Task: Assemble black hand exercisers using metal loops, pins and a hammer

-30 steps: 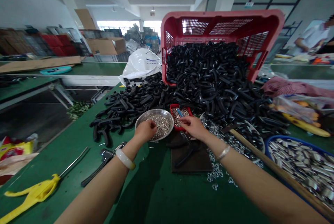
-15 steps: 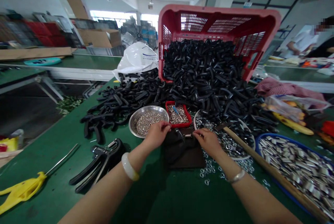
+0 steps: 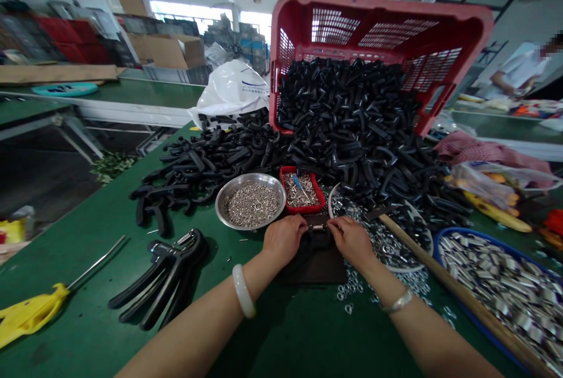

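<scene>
Over a dark square pad [image 3: 316, 269] on the green table, my left hand [image 3: 285, 238] and my right hand [image 3: 353, 241] pinch opposite ends of a small metal spring piece [image 3: 318, 227]. A black handle [image 3: 308, 249] lies under it, partly hidden by my left hand. Behind my left hand are a metal bowl [image 3: 251, 202] of small metal parts and a red tray [image 3: 303, 191] of screws with a blue-ended tool. To the right of my right hand sits a white-rimmed basin [image 3: 428, 249] of metal rings.
A tilted red basket [image 3: 378, 5] spills black handles [image 3: 343, 114] across the table. Assembled grips [image 3: 167, 275] and a yellow-handled tool [image 3: 35, 313] lie left. A wooden-handled hammer [image 3: 444, 275] crosses a blue basin [image 3: 440, 237] of metal pieces. A person [image 3: 521, 70] is far right.
My left hand has moved right, from beside the metal bowl to the spring piece. My right hand has barely moved. The view has shifted slightly.
</scene>
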### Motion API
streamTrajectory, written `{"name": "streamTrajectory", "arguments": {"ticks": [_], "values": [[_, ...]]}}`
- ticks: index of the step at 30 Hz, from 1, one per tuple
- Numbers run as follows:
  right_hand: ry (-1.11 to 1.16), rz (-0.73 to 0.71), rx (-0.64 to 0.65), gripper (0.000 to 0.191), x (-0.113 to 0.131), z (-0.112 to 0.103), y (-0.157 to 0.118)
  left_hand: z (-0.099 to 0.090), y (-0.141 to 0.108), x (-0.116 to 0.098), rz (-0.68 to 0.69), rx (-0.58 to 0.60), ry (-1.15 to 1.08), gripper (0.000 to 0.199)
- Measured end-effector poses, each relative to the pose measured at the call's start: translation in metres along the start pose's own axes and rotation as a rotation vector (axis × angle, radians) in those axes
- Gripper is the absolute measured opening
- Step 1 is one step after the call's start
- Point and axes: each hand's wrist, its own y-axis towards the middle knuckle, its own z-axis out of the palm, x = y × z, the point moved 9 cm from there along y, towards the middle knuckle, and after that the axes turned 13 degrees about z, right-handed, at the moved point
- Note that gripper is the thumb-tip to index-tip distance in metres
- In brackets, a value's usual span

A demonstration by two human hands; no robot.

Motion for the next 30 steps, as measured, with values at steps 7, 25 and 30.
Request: {"name": "streamTrajectory", "arguments": {"ticks": [7,25,30], "values": [[-0.368,-0.167,-0.015,0.019,0.024,0.003,-0.008,0.002,-0.003,0.0,-0.014,-0.036,-0.007,0.019],[-0.365,-0.234,0.076,0.025,0.031,0.01,0.003,0.008,-0.003,-0.004,-0.009,0.048,0.08,0.022],[-0.421,-0.285,0.095,0.023,0.037,0.012,0.0,0.007,-0.003,-0.004,-0.026,0.058,0.082,0.023]]}}
